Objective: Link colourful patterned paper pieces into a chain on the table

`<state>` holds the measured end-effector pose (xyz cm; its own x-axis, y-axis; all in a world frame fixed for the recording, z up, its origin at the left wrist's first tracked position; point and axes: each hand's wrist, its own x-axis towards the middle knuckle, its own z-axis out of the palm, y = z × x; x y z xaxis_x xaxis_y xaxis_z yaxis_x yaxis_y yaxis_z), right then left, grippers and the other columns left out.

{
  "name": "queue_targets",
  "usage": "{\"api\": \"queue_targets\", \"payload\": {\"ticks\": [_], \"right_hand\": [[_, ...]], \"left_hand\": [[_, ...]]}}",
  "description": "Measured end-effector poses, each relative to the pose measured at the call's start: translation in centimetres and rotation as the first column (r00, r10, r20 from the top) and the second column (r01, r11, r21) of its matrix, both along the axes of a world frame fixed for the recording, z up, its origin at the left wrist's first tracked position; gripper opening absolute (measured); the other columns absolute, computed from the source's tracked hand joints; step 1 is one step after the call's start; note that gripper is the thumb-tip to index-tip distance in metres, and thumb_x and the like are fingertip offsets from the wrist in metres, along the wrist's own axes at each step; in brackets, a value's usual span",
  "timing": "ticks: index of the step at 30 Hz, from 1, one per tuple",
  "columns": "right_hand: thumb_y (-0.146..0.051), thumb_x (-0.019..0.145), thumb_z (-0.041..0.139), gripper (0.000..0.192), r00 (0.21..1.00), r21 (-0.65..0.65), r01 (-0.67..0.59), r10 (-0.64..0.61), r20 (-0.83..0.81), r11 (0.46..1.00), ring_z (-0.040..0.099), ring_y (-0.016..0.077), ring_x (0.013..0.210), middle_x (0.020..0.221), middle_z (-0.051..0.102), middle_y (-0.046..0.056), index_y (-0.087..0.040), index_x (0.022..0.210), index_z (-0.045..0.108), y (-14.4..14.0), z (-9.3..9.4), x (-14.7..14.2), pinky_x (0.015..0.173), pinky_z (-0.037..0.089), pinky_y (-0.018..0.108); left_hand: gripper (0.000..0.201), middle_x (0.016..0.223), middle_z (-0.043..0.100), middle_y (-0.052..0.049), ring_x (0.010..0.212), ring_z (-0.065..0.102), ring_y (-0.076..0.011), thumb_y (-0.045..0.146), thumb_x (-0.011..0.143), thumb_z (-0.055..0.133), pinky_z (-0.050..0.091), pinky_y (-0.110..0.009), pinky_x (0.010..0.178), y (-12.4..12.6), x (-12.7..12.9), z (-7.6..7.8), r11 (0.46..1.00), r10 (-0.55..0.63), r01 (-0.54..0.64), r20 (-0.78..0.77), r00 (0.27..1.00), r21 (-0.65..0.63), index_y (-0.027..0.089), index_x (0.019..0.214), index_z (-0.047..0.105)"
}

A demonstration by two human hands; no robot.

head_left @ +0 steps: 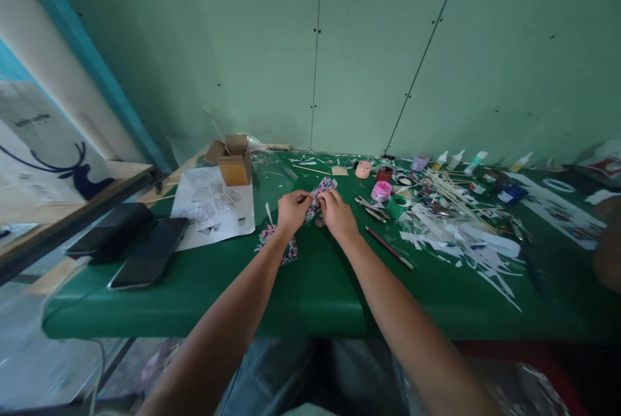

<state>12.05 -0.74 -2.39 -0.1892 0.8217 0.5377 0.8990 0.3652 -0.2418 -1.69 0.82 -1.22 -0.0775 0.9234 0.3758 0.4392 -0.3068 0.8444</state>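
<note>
Both hands meet over the middle of the green table. With fingertips pinched, my left hand (292, 210) grips the near-left part of a small multicoloured speckled piece (324, 184). My right hand (338, 215) is closed on the same piece from the right, its fingertips close to the left ones. Fingers cover the part between them, and its material is too small to make out. Below my left wrist lies another speckled piece (290, 253) in pink, green and blue, partly hidden by the forearm. A dark pencil-like stick (389, 248) rests right of my right hand.
Pliers (372, 209), a pink paint jar (381, 191) and a green paint jar (398, 206) stand to the right, beside white paper scraps (456, 241). Leftward are a printed sheet (213, 206), a cardboard box (235, 167) and a phone (151, 253). Another person's arm (609, 248) is at far right.
</note>
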Motion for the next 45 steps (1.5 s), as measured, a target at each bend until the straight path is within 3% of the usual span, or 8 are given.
{"api": "queue_targets", "payload": {"ticks": [15,24,27,30,32,36,42,45], "right_hand": [[-0.019,0.092,0.039,0.023,0.973,-0.027,0.016,-0.009,0.23,0.999,0.062,0.018,0.081,0.109,0.057,0.011,-0.019,0.109,0.055,-1.1,1.0,-0.3,0.059,0.042,0.027],[-0.03,0.097,0.033,0.029,1.0,-0.026,0.007,-0.007,-0.003,1.0,0.058,0.0165,0.077,0.102,0.059,0.006,-0.023,0.103,0.061,-0.5,0.5,0.1,0.062,0.041,0.026],[-0.027,0.093,0.041,0.023,0.997,0.076,0.006,0.0,-0.077,0.997,0.054,0.0214,0.095,0.105,0.056,0.01,-0.021,0.095,0.064,-0.6,0.9,0.4,0.079,0.043,0.031],[-0.025,0.091,0.045,0.02,0.995,0.186,-0.009,0.026,-0.093,0.982,0.042,0.0266,0.117,0.124,0.047,0.013,-0.02,0.091,0.065,-0.8,1.4,0.6,0.096,0.036,0.041],[-0.024,0.09,0.045,0.02,0.995,0.19,-0.033,0.051,-0.088,0.981,0.035,0.0276,0.124,0.132,0.041,0.014,-0.019,0.09,0.064,-0.9,1.7,0.7,0.1,0.032,0.044],[-0.025,0.089,0.048,0.018,0.992,0.154,-0.052,0.068,-0.102,0.987,0.029,0.029,0.13,0.138,0.036,0.013,-0.019,0.088,0.064,-0.8,1.9,1.3,0.102,0.029,0.049],[-0.027,0.087,0.051,0.015,0.991,0.078,-0.09,0.096,-0.088,0.993,0.036,0.0298,0.124,0.135,0.042,0.011,-0.021,0.087,0.065,-0.6,1.8,2.2,0.098,0.033,0.047],[-0.031,0.088,0.052,0.017,0.99,0.1,-0.09,0.1,-0.103,0.991,0.037,0.0289,0.123,0.133,0.043,0.01,-0.023,0.086,0.066,-0.7,1.9,2.2,0.098,0.033,0.046]], "left_hand": [[0.017,0.075,0.073,-0.002,0.075,0.068,-0.0175,0.028,0.077,0.057,0.046,-0.023,0.066,0.2,-0.2,-0.4,1.0,0.002,-0.002,-0.039,0.999,-0.007,0.019,0.076,0.071],[0.018,0.077,0.073,-0.001,0.074,0.067,-0.0156,0.028,0.08,0.055,0.046,-0.022,0.066,0.2,-0.1,-0.6,0.998,-0.052,0.055,-0.08,0.995,0.037,0.019,0.079,0.071],[0.019,0.076,0.072,-0.001,0.071,0.066,-0.0148,0.029,0.081,0.055,0.046,-0.021,0.065,0.1,0.0,-0.4,0.996,-0.073,0.078,-0.09,0.993,0.051,0.019,0.081,0.07],[0.019,0.073,0.071,-0.001,0.069,0.066,-0.0147,0.03,0.08,0.055,0.045,-0.021,0.064,0.0,-0.1,-0.2,0.993,-0.088,0.095,-0.109,0.99,0.068,0.019,0.081,0.07],[0.019,0.073,0.071,-0.002,0.069,0.065,-0.0149,0.03,0.08,0.056,0.045,-0.021,0.064,0.0,-0.2,-0.2,0.991,-0.097,0.106,-0.118,0.988,0.077,0.019,0.081,0.07],[0.018,0.072,0.071,-0.002,0.07,0.065,-0.0157,0.03,0.079,0.057,0.045,-0.022,0.066,0.0,-0.3,-0.1,0.99,-0.107,0.119,-0.156,0.982,0.071,0.019,0.082,0.071],[0.017,0.069,0.07,-0.002,0.068,0.064,-0.0148,0.029,0.078,0.057,0.045,-0.023,0.067,0.0,-0.4,-0.3,0.989,-0.101,0.12,-0.202,0.974,0.083,0.019,0.081,0.071],[0.019,0.07,0.07,-0.002,0.065,0.063,-0.014,0.029,0.079,0.056,0.044,-0.022,0.065,0.1,-0.4,-0.5,0.982,-0.133,0.156,-0.197,0.971,0.106,0.018,0.08,0.07]]}}
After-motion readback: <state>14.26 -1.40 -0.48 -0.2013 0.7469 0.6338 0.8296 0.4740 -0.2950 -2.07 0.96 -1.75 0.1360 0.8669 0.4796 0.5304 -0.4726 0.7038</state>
